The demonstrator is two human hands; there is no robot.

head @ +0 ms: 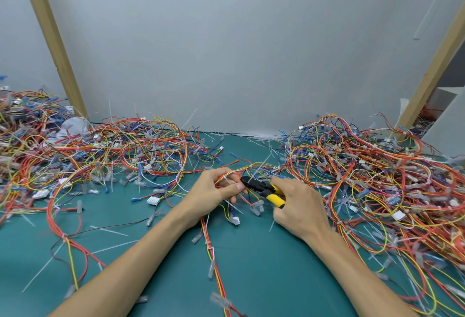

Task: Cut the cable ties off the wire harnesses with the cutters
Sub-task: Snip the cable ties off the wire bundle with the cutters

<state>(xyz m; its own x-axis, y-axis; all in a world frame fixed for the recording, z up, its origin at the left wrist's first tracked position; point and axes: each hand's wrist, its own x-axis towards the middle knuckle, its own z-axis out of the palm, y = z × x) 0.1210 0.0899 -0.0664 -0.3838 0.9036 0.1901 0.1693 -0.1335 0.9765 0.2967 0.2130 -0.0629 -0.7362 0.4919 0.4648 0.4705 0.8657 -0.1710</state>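
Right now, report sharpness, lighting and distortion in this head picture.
Head view: light soft and even, no glare on the green mat, only faint shadows. Sharp around the cutters in the right hand and the wire harness in the left hand. The wire pile at the far left edge is smeared. Wide-angle bend tilts the wooden posts outward.

Single head-worn wide-angle view, looking forward and down, close over green mat (264, 279), grey wall (251, 52) behind.

No text, label, brand, number or sign can be read anywhere; nothing legible is seen on the cutters (264, 189).
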